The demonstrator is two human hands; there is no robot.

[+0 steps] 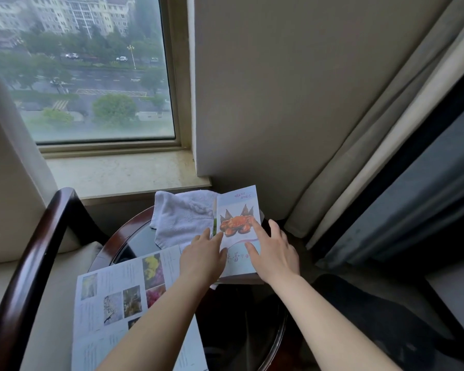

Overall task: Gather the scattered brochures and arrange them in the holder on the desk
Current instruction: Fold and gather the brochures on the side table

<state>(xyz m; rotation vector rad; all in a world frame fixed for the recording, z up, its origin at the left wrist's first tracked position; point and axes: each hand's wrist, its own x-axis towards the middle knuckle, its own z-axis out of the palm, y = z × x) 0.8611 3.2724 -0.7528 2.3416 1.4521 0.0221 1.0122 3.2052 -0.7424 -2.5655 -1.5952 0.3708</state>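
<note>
Pressing both hands flat on the crab brochure

Both hands are on the crab brochure, which lies at the far right of the round dark desk, near the wall corner. Its near edge looks thick, maybe a small pile; can't tell how many sheets.

L hand, i.e. left hand: fingers straight and close together, tips on the brochure's left edge, gripping nothing.

R hand, i.e. right hand: fingers spread wide, index tip on the crab photo, thumb lower down on the pale blue band w/ red characters. Nothing is pinched.

A white towel lies crumpled just beside the brochure's left side, touching it.

An open brochure w/ flower photos lies unfolded at the desk's near left, partly under the left forearm and hanging past the rim.

Dark wooden chair arm at far left, window above, beige curtain at right.
</note>
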